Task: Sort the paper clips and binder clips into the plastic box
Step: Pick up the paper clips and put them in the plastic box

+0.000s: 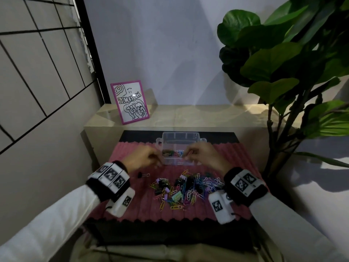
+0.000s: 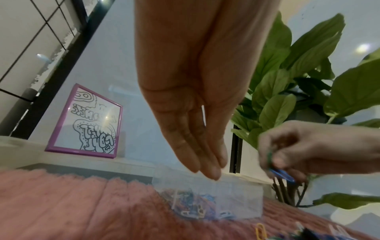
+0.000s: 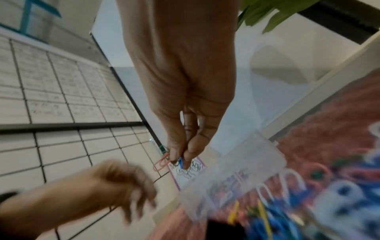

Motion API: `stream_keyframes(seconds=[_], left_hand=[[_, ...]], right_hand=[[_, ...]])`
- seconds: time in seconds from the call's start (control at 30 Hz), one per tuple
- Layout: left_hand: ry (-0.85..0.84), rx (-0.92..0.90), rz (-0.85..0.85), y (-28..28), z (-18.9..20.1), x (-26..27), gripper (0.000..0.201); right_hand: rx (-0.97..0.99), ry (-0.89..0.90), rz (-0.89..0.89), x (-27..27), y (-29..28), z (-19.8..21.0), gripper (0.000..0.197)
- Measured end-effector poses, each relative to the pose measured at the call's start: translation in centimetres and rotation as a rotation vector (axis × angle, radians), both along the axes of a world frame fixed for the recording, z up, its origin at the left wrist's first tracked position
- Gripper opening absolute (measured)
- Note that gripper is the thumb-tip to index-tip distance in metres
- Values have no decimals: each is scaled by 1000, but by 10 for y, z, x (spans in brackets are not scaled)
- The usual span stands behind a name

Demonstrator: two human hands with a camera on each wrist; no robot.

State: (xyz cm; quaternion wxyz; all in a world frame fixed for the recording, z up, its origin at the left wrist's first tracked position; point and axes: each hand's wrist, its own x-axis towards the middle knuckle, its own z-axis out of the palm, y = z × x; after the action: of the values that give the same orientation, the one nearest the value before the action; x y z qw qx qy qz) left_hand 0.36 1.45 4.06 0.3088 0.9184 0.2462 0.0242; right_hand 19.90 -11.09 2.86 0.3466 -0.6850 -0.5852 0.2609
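Right wrist: pinched paper clips dangling lengthwise.

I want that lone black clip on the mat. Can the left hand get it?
Probably yes. The black clip lies alone on the pink mat just beside the left hand, which holds nothing, and nothing lies between them.

Both arms reach forward in white sleeves. The left hand hangs with fingers straight, together and empty. To its right, the right hand pinches a few paper clips between thumb and fingertips.
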Motion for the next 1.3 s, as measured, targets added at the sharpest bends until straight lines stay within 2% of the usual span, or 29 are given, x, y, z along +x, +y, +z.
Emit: stream_keyframes(seconds=[0.1,0.17,0.23,0.3,0.43,0.53,0.63,0.77,0.83,0.9,1.0,1.13,1.23,1.3], left_hand=[[66,-122,-8,-11,-9,-24,19],[115,-103,-49,-24,-18,-32,16],[148,6,-105,-40,-27,-35,20],[153,86,-128,-53,-37,-34,34],[276,189,-23,-70,-50,-23,52],[280,222,6,-71,-52,-18,43],[252,201,0,-67,-48,-16,32],[223,187,-12,-66,-45,-17,27],[194,179,-32,-65,-44,-18,31],[149,166,-58,-63,-42,-19,28],[112,118,-44,-57,-39,-21,18],[128,50,-11,-45,-37,-24,23],[123,8,-2,-33,-37,-27,20],[93,-84,8,-26,-38,-30,19]], right_hand=[[58,11,-101,8,20,12,8],[99,-17,-151,9,35,14,9],[105,-77,-170,8,48,12,12],[36,-186,-150,5,56,9,18],[-113,-467,-79,-1,58,-1,29],[-94,-518,-26,-7,47,1,31],[-14,-492,85,-20,20,8,18],[-93,-528,283,-35,-26,1,9],[-195,-536,377,-39,-44,-10,15],[-254,-632,422,-42,-55,-20,29],[-184,-766,438,-40,-61,-30,31],[-109,-674,413,-34,-53,-35,14],[-112,-471,354,-26,-46,-29,9],[-120,-333,269,-19,-43,-23,9]])
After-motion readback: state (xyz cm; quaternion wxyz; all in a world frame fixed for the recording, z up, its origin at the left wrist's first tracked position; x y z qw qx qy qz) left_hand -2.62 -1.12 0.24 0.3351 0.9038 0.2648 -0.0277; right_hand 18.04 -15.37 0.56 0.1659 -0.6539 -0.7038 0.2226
